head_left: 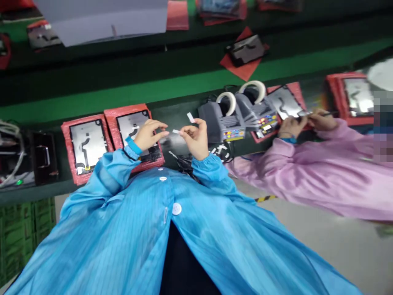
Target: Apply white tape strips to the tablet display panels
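My left hand [149, 134] hovers over a device panel on a red tray [135, 135], its fingers curled toward a small white tape strip [176, 131]. My right hand [195, 137] pinches that strip, and a second white strip [190, 117] sticks up from its fingers. Both hands meet just above the dark bench edge. Blue smock sleeves cover my arms.
A second red tray with a panel [84, 145] lies to the left. Two grey tape dispensers [225, 119] [256, 108] stand to the right. A co-worker in a pink smock [307, 164] works on another tray [287, 102]. A green conveyor belt [184, 86] runs behind.
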`<state>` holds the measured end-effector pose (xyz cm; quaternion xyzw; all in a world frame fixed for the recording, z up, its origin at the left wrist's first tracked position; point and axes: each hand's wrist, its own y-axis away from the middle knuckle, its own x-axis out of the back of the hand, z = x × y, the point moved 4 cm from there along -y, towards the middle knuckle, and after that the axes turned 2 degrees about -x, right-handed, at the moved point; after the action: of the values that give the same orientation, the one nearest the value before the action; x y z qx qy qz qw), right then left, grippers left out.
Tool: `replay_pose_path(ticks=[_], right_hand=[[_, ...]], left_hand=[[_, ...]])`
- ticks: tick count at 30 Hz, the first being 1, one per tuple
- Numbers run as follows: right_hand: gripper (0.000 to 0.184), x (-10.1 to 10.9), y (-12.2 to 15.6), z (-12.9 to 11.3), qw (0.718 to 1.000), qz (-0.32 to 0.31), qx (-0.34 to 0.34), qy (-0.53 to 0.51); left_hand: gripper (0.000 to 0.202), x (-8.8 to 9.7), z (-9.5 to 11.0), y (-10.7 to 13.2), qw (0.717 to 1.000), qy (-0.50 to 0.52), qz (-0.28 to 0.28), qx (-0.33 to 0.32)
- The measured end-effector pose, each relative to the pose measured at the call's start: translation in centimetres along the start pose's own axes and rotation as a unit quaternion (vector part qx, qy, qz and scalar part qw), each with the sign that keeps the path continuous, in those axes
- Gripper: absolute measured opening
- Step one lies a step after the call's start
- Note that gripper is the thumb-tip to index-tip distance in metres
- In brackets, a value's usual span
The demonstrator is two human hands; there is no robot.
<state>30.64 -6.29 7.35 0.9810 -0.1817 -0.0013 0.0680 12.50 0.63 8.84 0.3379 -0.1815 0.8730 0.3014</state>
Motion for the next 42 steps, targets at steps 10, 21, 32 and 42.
replay_pose_path(ticks=[10, 21, 32, 42], right_hand=[[0.059, -6.8, -1.5, 1.3, 0.986, -0.162, -0.051, 0.004], [0.062, -8.3, -3.1, 5.1, 0.978, -0.195, -0.060, 0.042], [0.056, -8.0, -4.0, 9.0, 0.974, -0.138, -0.115, 0.140], [0.048, -8.3, -3.6, 8.2, 0.969, -0.131, -0.116, 0.176]], left_hand=[[0.021, 1.1, -3.4, 3.8, 0.970, 0.110, 0.081, 0.200], [0.013, -0.1, -4.1, 3.6, 0.956, 0.081, 0.058, 0.276], [0.018, -2.7, -4.7, 2.4, 0.934, -0.092, -0.021, 0.345], [0.015, -2.5, -4.1, 2.5, 0.928, -0.110, -0.051, 0.353]])
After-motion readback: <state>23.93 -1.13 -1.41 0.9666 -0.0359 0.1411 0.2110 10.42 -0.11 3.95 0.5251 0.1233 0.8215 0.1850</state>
